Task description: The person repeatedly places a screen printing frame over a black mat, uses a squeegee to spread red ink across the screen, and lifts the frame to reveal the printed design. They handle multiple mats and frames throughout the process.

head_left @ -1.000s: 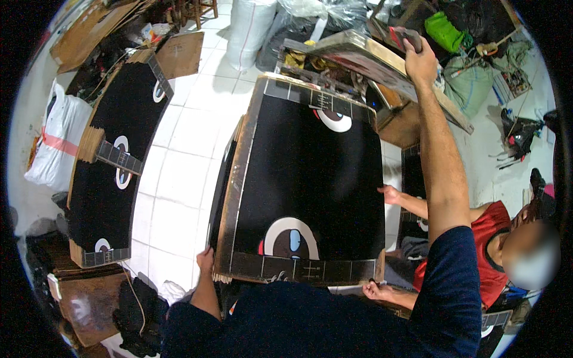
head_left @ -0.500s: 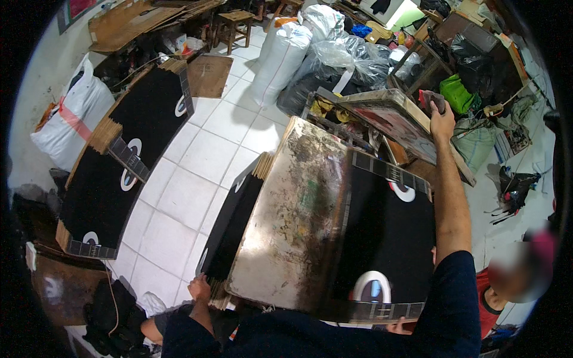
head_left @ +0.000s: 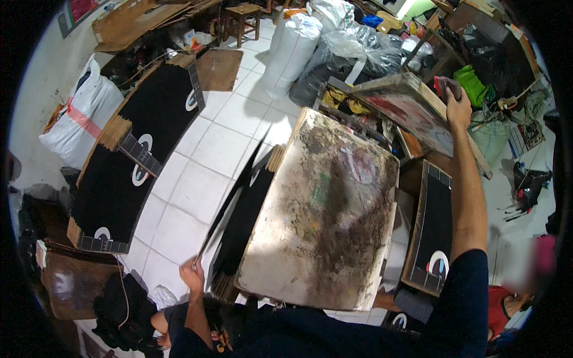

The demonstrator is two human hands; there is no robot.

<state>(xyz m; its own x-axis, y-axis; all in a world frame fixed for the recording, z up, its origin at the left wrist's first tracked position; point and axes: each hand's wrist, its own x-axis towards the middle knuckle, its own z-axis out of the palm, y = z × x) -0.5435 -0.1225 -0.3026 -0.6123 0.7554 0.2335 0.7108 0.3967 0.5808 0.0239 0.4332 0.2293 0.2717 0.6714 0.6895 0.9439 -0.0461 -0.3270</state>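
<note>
My left hand [head_left: 192, 274] is closed on the near end of a thin black board [head_left: 225, 209], which is tilted edge-up beside the worktable. Below it lies a stack of black fabric-covered boards [head_left: 242, 224] with white-ringed eye prints. The worn, paint-stained tabletop [head_left: 316, 209] stands bare in front of me. My right arm reaches far out. My right hand [head_left: 458, 110] is closed on a dark and red block [head_left: 446, 88] at the upper edge of a wooden printing frame [head_left: 412, 113], which leans raised at the table's far side.
More black eye-printed boards [head_left: 161, 107] lie stacked on the left. Another black board [head_left: 427, 230] stands right of the table, near a co-worker in red [head_left: 501, 298], whose hand [head_left: 388, 299] is by the table corner. White sacks [head_left: 292, 56] and plastic bags stand behind.
The black printed board has gone from the tabletop, and one now shows to the right, by the co-worker. My left hand has raised a thin board off the left stack.
</note>
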